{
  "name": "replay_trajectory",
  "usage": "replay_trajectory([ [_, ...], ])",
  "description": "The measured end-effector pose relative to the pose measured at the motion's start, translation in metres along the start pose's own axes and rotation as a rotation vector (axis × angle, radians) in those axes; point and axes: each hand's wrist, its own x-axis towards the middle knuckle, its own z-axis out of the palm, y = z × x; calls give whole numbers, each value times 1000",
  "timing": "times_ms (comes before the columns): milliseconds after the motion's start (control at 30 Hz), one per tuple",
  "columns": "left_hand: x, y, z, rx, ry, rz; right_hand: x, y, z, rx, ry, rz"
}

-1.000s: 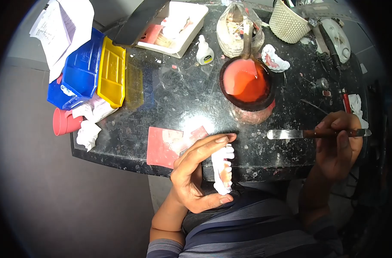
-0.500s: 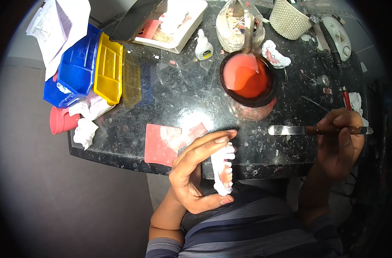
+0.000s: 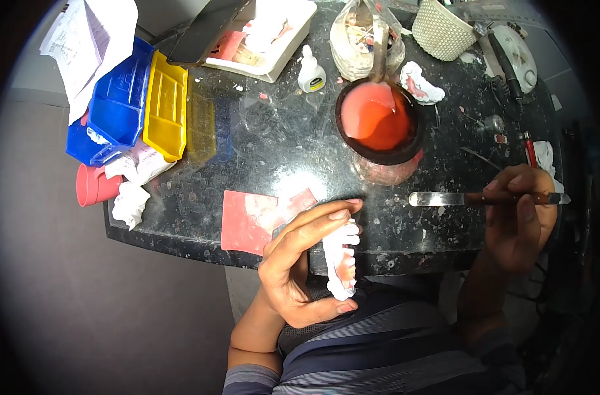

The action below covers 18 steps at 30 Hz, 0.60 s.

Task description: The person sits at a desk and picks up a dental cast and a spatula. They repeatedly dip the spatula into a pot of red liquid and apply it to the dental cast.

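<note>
My left hand (image 3: pixel 293 266) grips a white dental cast (image 3: pixel 334 266) between thumb and fingers, held upright at the table's front edge. Teeth and a patch of pink wax show along the cast's right side; its left part is hidden by my hand. In my right hand (image 3: pixel 520 217) is a wax spatula (image 3: pixel 438 199) with a wooden handle, its shiny blade pointing left toward the cast but apart from it. Behind and between the hands stands a dark pan (image 3: pixel 382 125) of melted red wax. Pink wax sheets (image 3: pixel 248 220) lie on the table beside my left hand.
Blue bins (image 3: pixel 119 99) and a yellow bin (image 3: pixel 166 105) stand at the left edge, near a pink cup (image 3: pixel 97 184). A white tray (image 3: pixel 273 71), a small bottle (image 3: pixel 311 71), a plastic bag (image 3: pixel 353 56) and a woven basket (image 3: pixel 443 31) line the back. A red tool (image 3: pixel 530 150) lies right.
The spatula has shifted very slightly to the left in my right hand. My left hand and the cast stay where they were.
</note>
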Motion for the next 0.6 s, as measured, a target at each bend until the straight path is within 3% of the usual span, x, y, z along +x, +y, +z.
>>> replay_trajectory([
  [600, -1, 0, 0, -6, 4, -14, 1, -1, -1, -5, 0, -14],
])
